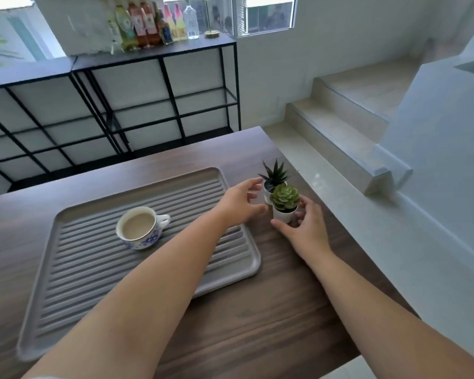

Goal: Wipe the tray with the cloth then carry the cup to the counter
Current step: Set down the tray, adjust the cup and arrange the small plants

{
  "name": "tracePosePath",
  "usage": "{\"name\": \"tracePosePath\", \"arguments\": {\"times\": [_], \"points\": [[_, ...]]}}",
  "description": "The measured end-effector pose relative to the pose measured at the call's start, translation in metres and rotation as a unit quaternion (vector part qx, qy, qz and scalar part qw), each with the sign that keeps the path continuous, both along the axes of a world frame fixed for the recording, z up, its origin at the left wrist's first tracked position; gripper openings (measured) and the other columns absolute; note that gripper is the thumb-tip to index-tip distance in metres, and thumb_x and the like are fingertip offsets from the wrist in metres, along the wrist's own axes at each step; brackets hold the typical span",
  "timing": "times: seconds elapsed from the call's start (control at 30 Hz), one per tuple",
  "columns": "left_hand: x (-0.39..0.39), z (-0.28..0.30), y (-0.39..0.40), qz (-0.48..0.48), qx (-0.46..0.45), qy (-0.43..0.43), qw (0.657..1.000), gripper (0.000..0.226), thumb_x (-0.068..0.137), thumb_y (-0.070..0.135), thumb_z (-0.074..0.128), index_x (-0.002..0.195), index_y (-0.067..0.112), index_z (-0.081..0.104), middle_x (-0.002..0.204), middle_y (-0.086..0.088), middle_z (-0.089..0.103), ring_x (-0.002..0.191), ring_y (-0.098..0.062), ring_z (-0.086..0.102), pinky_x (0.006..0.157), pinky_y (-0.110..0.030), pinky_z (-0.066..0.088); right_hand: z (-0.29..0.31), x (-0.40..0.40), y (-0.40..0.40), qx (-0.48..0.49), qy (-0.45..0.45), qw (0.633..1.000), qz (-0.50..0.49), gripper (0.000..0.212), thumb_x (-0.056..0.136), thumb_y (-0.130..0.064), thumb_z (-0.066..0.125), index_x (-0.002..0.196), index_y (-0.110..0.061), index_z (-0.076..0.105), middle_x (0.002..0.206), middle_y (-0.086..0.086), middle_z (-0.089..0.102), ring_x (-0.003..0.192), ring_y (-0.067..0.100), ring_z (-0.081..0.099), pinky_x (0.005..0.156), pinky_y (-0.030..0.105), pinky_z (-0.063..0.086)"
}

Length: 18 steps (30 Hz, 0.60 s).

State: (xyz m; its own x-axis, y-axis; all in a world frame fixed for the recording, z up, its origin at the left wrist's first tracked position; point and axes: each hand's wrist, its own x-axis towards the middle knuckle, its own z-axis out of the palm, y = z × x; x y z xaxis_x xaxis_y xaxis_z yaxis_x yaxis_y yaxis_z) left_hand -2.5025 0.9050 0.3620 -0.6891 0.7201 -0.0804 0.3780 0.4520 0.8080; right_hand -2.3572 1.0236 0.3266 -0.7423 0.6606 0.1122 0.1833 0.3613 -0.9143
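The right hand (303, 228) curls loosely around the white pot of the round succulent (285, 201), thumb and fingertips at its base, though whether they press it cannot be told. The left hand (240, 205) is spread with nothing in it, fingers reaching toward the spiky plant (274, 176) just behind the succulent. Left of the succulent lies the ribbed grey tray (93, 269) on the wooden table (271, 318); the cup (138, 228), full of milky drink, stands upright on the tray.
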Motion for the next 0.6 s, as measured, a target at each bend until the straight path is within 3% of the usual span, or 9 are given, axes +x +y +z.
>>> {"name": "tracePosePath", "arguments": {"times": [0.1,0.2,0.33,0.47,0.6], "points": [[-0.005,-0.001,0.013,-0.006,-0.006,0.008,1.0,0.073,0.076,0.017,0.077,0.141,0.019,0.043,0.131,0.002,0.055,0.109,-0.014,0.058,0.094,-0.029,0.049,0.0,-0.006,0.008,0.007,0.009,1.0,0.008,0.067,0.065,-0.027,0.087,0.121,-0.025,0.05,0.119,0.001,0.048,0.092,0.005,0.055,0.079,0.008,0.044],[-0.01,-0.002,0.022,-0.013,-0.01,0.018,1.0,0.066,0.078,0.02,0.076,0.138,0.023,0.047,0.132,0.005,0.055,0.107,-0.012,0.058,0.09,-0.025,0.049,0.0,-0.009,0.016,0.003,0.01,1.0,0.022,0.06,0.066,-0.027,0.086,0.115,-0.023,0.052,0.115,0.0,0.055,0.089,0.002,0.055,0.072,0.001,0.042],[-0.012,-0.003,0.033,-0.008,-0.004,0.013,1.0,0.062,0.074,0.022,0.079,0.13,0.028,0.051,0.125,0.009,0.053,0.104,-0.011,0.056,0.091,-0.026,0.047,0.0,-0.005,0.028,-0.031,0.027,0.999,0.028,0.054,0.068,-0.031,0.084,0.11,-0.032,0.051,0.109,-0.009,0.062,0.093,0.005,0.062,0.075,0.012,0.049],[-0.011,-0.016,0.044,0.025,0.034,-0.03,0.999,0.07,0.059,0.035,0.087,0.121,0.032,0.056,0.122,0.006,0.06,0.098,-0.017,0.064,0.092,-0.037,0.053,0.0,0.002,0.049,-0.057,0.031,0.998,0.007,0.053,0.068,-0.034,0.084,0.111,-0.029,0.054,0.105,-0.012,0.066,0.092,0.004,0.064,0.074,0.016,0.05],[-0.009,-0.019,0.053,0.108,0.082,-0.036,0.99,0.054,0.059,0.034,0.087,0.107,0.033,0.063,0.106,0.013,0.068,0.084,-0.013,0.067,0.083,-0.028,0.055,0.001,-0.005,0.077,-0.068,0.017,0.997,-0.014,0.052,0.068,-0.031,0.084,0.11,-0.03,0.053,0.103,-0.01,0.066,0.091,0.01,0.065,0.077,0.024,0.051]]}}
